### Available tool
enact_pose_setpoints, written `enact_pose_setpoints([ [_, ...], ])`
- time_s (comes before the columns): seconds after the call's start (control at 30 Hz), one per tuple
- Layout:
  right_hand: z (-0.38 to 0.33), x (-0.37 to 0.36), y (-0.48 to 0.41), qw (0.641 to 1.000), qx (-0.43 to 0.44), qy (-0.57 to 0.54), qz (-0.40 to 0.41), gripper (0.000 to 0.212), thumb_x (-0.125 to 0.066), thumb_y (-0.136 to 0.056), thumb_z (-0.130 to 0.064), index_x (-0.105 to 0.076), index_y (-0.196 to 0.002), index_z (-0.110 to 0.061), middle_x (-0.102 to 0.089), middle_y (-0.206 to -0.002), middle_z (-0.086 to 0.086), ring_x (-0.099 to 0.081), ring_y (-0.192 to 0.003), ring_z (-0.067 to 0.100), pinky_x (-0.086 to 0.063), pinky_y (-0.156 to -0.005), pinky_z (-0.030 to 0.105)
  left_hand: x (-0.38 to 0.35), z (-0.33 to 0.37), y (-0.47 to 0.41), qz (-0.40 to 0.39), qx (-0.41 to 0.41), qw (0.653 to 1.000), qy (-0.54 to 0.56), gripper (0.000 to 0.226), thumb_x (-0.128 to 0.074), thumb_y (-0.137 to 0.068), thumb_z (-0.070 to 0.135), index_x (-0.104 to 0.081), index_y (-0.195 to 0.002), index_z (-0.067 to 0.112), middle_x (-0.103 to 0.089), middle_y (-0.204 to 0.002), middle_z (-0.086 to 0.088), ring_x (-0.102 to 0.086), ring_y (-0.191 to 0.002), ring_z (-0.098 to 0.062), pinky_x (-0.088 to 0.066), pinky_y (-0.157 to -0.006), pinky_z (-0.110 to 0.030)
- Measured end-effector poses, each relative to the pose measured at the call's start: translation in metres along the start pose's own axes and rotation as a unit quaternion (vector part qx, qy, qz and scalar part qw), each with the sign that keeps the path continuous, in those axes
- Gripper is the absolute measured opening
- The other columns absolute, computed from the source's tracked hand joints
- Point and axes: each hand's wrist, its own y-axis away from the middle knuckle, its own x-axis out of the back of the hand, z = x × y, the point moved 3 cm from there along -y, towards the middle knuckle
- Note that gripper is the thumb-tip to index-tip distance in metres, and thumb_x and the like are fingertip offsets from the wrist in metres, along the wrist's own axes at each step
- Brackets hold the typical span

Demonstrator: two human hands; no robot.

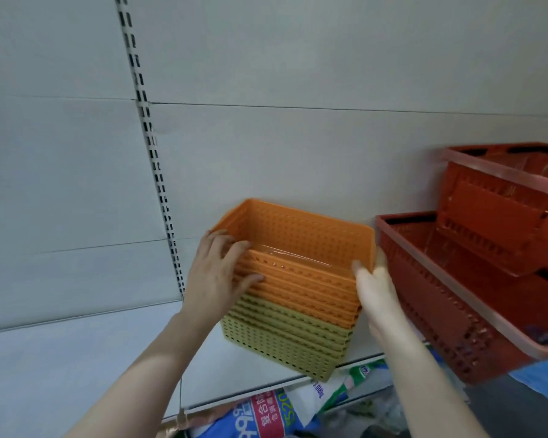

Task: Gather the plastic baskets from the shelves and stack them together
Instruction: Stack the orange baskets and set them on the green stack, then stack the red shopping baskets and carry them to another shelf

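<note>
A nested stack of perforated plastic baskets, orange baskets (298, 263) on top and olive-green baskets (285, 343) beneath, stands on the white shelf (76, 358) with its near corner reaching the shelf's front edge. The left hand (215, 276) presses its spread fingers against the stack's left end, fingertips hooked around the orange rims; the right hand (374, 286) clamps the right end, thumb inside the top rim and fingers behind the wall. Just beyond the right fingers, almost touching, sits a large red basket (440, 298) overhanging the shelf edge, with a smaller red basket (500, 216) tilted inside. Left of the left fingers the shelf lies bare. Printed packages (266, 415) crowd the level below.
</note>
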Motion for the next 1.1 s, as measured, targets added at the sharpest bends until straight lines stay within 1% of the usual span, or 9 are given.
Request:
enact_pose_setpoints([
  [0.13, -0.018, -0.003, -0.05, 0.998, 0.013, 0.055, -0.019, 0.046, -0.032, -0.105, -0.036, -0.042, -0.148, -0.024, -0.046, -0.152, 0.004, -0.043, -0.139, 0.026, -0.033, -0.111, 0.037, 0.002, 0.009, -0.003, 0.01, 0.016, 0.998, -0.054, 0.05, -0.064, -0.081, 0.056, -0.066, -0.113, 0.018, -0.059, -0.097, -0.008, -0.054, -0.095, -0.032, -0.039, -0.099, -0.045],
  [0.23, -0.028, -0.016, -0.079, 0.992, 0.049, 0.12, 0.012, 0.048, -0.026, -0.102, -0.037, -0.065, -0.118, -0.014, -0.063, -0.131, 0.015, -0.055, -0.122, 0.034, -0.041, -0.102, 0.041, 0.002, 0.013, -0.005, 0.002, 0.032, 0.994, -0.103, 0.041, -0.062, -0.085, 0.049, -0.064, -0.117, 0.022, -0.059, -0.097, -0.006, -0.052, -0.092, -0.03, -0.038, -0.091, -0.043],
  [0.4, -0.027, -0.026, -0.101, 0.993, 0.025, 0.116, 0.013, 0.039, -0.029, -0.099, -0.04, -0.065, -0.099, -0.024, -0.069, -0.11, 0.009, -0.061, -0.106, 0.033, -0.049, -0.096, 0.048, 0.0, 0.015, -0.01, -0.016, 0.04, 0.991, -0.124, 0.038, -0.067, -0.085, 0.044, -0.064, -0.116, 0.023, -0.059, -0.093, -0.005, -0.052, -0.086, -0.03, -0.035, -0.088, -0.042],
  [0.5, -0.029, -0.018, -0.092, 0.989, 0.025, 0.141, -0.025, 0.055, -0.026, -0.09, -0.061, -0.066, -0.107, -0.027, -0.069, -0.108, 0.003, -0.062, -0.113, 0.034, -0.048, -0.1, 0.046, 0.003, 0.015, -0.01, -0.034, 0.036, 0.991, -0.125, 0.037, -0.069, -0.084, 0.042, -0.064, -0.115, 0.021, -0.06, -0.092, -0.007, -0.053, -0.085, -0.031, -0.036, -0.088, -0.043],
  [0.6, -0.034, 0.003, -0.067, 0.952, 0.074, 0.296, -0.04, 0.051, -0.028, -0.102, -0.045, -0.066, -0.121, -0.016, -0.067, -0.122, 0.011, -0.058, -0.12, 0.035, -0.042, -0.097, 0.037, 0.008, 0.019, -0.011, -0.052, 0.042, 0.99, -0.126, 0.038, -0.058, -0.087, 0.046, -0.066, -0.111, 0.018, -0.06, -0.089, -0.009, -0.053, -0.083, -0.033, -0.037, -0.086, -0.046],
  [0.73, -0.027, 0.073, -0.028, 0.862, 0.222, 0.439, 0.119, 0.033, -0.056, -0.092, -0.021, -0.069, -0.122, -0.022, -0.074, -0.109, 0.012, -0.068, -0.102, 0.035, -0.051, -0.083, 0.038, 0.015, 0.027, -0.02, -0.083, 0.091, 0.986, -0.11, 0.043, -0.048, -0.086, 0.05, -0.068, -0.1, 0.015, -0.063, -0.086, -0.011, -0.057, -0.082, -0.037, -0.038, -0.085, -0.049],
  [0.87, -0.031, 0.18, -0.006, 0.834, 0.262, 0.377, 0.305, 0.034, -0.058, -0.091, -0.013, -0.066, -0.124, -0.014, -0.073, -0.115, 0.009, -0.067, -0.107, 0.031, -0.052, -0.09, 0.038, 0.017, 0.052, -0.033, -0.053, 0.078, 0.994, -0.057, 0.036, -0.052, -0.085, 0.033, -0.068, -0.106, 0.009, -0.062, -0.1, -0.019, -0.055, -0.091, -0.042, -0.038, -0.091, -0.055],
  [1.0, -0.039, 0.289, -0.032, 0.864, 0.16, 0.213, 0.428, 0.035, -0.044, -0.099, -0.029, -0.052, -0.129, -0.012, -0.068, -0.121, 0.013, -0.063, -0.109, 0.035, -0.045, -0.09, 0.038, -0.002, 0.123, -0.054, -0.1, 0.038, 0.991, 0.077, 0.036, -0.065, -0.087, 0.017, -0.063, -0.121, 0.009, -0.054, -0.119, -0.016, -0.059, -0.1, -0.038, -0.05, -0.084, -0.046],
  [1.1, -0.038, 0.353, -0.085, 0.897, 0.057, 0.094, 0.428, 0.054, -0.042, -0.098, -0.041, -0.044, -0.138, -0.005, -0.055, -0.138, 0.019, -0.052, -0.126, 0.038, -0.038, -0.105, 0.041, -0.036, 0.19, -0.067, -0.166, 0.048, 0.972, 0.16, 0.047, -0.065, -0.086, 0.02, -0.055, -0.132, 0.022, -0.05, -0.13, -0.004, -0.063, -0.102, -0.025, -0.053, -0.082, -0.034],
])
